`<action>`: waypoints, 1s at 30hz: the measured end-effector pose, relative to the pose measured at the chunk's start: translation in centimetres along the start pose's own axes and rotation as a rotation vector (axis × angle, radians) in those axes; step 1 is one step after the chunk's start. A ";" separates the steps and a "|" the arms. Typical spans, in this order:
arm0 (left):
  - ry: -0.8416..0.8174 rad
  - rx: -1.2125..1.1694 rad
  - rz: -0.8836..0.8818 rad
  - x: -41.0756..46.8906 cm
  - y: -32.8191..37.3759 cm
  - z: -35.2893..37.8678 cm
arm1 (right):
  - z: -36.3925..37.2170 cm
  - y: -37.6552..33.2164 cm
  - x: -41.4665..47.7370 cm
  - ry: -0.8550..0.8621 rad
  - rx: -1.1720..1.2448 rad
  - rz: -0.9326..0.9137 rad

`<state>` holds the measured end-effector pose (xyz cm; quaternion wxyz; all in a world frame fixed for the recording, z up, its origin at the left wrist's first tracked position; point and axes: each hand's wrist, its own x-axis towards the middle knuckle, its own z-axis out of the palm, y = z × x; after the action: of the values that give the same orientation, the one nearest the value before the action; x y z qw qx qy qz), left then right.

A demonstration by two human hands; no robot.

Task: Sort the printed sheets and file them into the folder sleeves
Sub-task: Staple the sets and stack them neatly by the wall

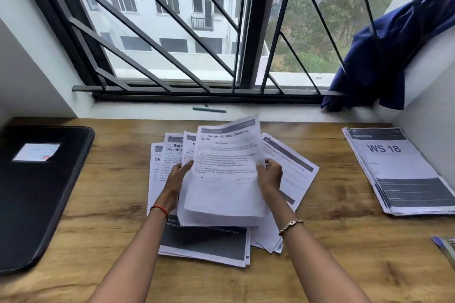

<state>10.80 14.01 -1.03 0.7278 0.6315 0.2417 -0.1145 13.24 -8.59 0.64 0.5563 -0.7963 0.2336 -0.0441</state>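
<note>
Sorting step: your left hand (178,174) and right hand (269,174) pinch the lifted white printed sheets (224,174); next, assign them to a pile, black zip folder (37,192) unopened.

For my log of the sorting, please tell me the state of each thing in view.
folder: closed, lying flat.
held sheets: fanned, lifted.
left hand: grips held sheets.
right hand: grips held sheets.
loose pile: spread on desk.
WS 18 stack: flat, untouched.
pen: lying on sill.

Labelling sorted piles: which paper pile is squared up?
The right-hand stack marked WS 18, untouched. The central pile lies fanned; left hand and right hand hold sheets above it.
</note>
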 end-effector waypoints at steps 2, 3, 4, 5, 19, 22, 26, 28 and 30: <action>0.022 0.021 0.005 0.0 0.0 0.2 | 0.4 0.6 -0.4 -0.054 -0.080 0.022; 0.036 0.037 -0.002 -0.2 0.2 0.4 | 0.4 0.9 -0.3 -0.065 -0.117 0.045; 0.044 0.061 0.003 0.0 -0.1 0.4 | 0.3 1.1 -0.1 -0.056 -0.162 0.076; 0.055 0.091 0.001 -0.1 0.0 0.5 | 0.1 1.2 0.2 -0.027 -0.236 0.105; 0.058 0.224 -0.016 1.5 -0.8 0.7 | -5.5 3.4 4.5 0.258 -0.467 0.405; 0.039 0.221 -0.030 1.4 -0.8 0.7 | -6.0 3.4 4.6 0.333 -0.328 0.297; 0.036 0.236 -0.025 1.4 -1.1 0.5 | -6.5 1.1 4.7 0.478 -0.275 0.144; 0.038 0.224 -0.032 1.3 -1.4 0.4 | -6.6 -1.0 4.6 0.552 -0.273 0.037; 0.033 0.198 -0.035 1.3 -1.5 0.4 | -6.8 -3.3 4.4 0.620 -0.271 -0.091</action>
<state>11.26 13.53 -2.92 0.6556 0.6978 0.2523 -0.1402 15.97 -15.42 5.34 0.3453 -0.8213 0.3596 -0.2774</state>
